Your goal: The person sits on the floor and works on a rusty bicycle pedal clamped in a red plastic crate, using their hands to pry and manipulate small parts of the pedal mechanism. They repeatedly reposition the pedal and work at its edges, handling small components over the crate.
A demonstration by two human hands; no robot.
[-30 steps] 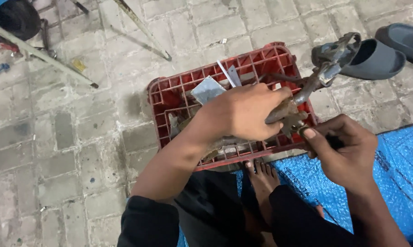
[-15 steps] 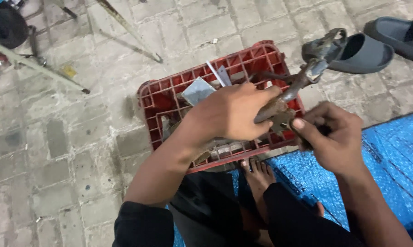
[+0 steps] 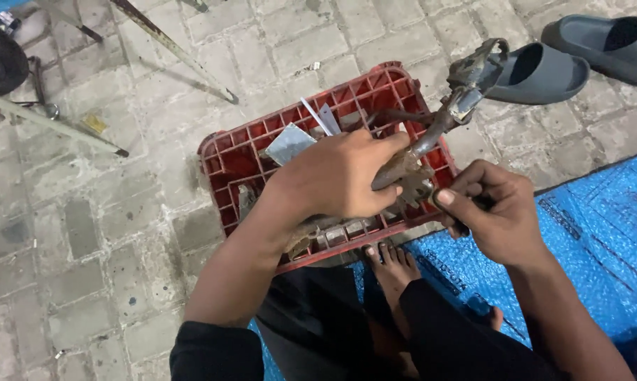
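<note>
A blue tarp [image 3: 600, 233] covers the paving at the right. A red crate [image 3: 244, 152] stands at its left edge. Over the crate's right side the left hand [image 3: 336, 176] clamps a rusty pedal crank [image 3: 438, 120]; the right hand [image 3: 498, 212] pinches a dark tool [image 3: 463, 227] at its lower end.

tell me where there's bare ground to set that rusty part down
Bare paving lies left of the red crate, below the metal rods. More bare paving sits beyond the crate, before the grey slippers. The crate is crowded with scrap, and both hands, left and right, hold the rusty part over it.
</note>
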